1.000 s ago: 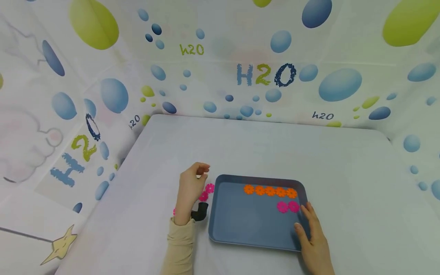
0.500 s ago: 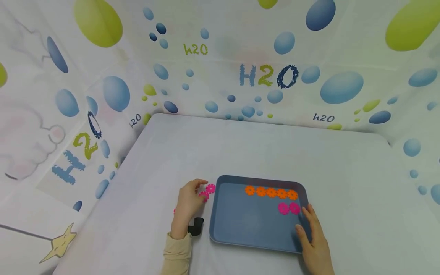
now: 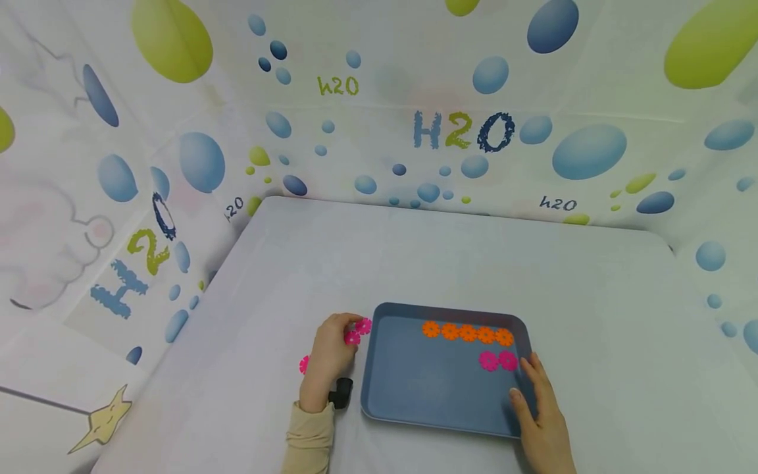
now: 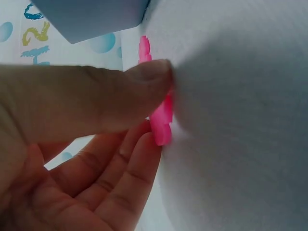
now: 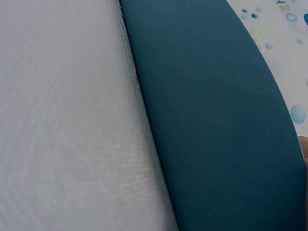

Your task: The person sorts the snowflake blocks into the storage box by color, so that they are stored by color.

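Note:
Left of the grey-blue tray, my left hand has its thumb and fingers around a pink flower piece on the table; the left wrist view shows the thumb over the pink piece and fingertips at its lower end. A second pink flower lies beside it. My right hand rests on the tray's right rim, fingers fairly straight. Inside the tray are a row of several orange flowers and two pink flowers below its right end.
Another pink flower lies left of my left wrist, partly hidden by it. A black wrist device sits at that wrist. The white table extends behind the tray to a printed backdrop.
My left hand has come down from above the pink flowers, and its thumb and fingers have closed in on one of them. The right hand stays at the tray rim.

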`<state>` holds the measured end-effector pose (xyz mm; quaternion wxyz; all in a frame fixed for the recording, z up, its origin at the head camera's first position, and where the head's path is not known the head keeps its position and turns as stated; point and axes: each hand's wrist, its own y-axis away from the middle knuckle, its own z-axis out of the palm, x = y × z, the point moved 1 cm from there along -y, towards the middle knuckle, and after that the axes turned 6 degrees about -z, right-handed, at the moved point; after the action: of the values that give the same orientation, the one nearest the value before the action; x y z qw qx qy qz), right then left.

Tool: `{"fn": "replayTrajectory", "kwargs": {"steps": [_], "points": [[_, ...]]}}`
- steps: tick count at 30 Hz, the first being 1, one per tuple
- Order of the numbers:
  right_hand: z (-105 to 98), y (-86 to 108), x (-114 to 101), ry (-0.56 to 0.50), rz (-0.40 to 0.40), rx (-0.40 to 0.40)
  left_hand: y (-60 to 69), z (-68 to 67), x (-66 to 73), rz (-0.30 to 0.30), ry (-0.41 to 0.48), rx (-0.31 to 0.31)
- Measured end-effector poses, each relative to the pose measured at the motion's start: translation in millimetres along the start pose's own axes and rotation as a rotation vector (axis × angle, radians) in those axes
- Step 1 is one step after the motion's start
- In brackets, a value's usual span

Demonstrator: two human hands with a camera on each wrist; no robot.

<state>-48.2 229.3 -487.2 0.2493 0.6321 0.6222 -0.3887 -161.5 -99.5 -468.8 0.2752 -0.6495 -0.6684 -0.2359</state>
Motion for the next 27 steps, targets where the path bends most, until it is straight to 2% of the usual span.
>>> {"fn": "replayTrajectory", "kwargs": {"steps": [5,8,12,18,20,23,27], "points": [[-1,-1.0,0,0.003,-0.005,-0.004,-1.2,-1.3,0.5,-0.023,0.004,-0.035],[-2,-1.1,0,0.005,-0.003,-0.005,-1.0,-3.0,-0.5,-0.070,0.024,-0.058],[-2,-1.3,-1,0.009,0.007,-0.013,1.0,-8.4,-0.4,-0.119,0.046,-0.067],[-4,-3.2,-1,0.015,0.025,-0.020,7.8,-18.9,1.5,-0.171,0.020,-0.114],[-4,-4.0,-1,0.019,0.026,-0.022,10.2,-21.4,1.6,-0.198,0.021,-0.111],[-5,-5.2,-1,0.020,0.021,-0.026,12.0,-24.2,1.9,-0.235,0.031,-0.073],[-5,-5.9,-1,0.020,0.013,-0.032,10.4,-26.3,5.2,-0.313,0.099,-0.034]]}}
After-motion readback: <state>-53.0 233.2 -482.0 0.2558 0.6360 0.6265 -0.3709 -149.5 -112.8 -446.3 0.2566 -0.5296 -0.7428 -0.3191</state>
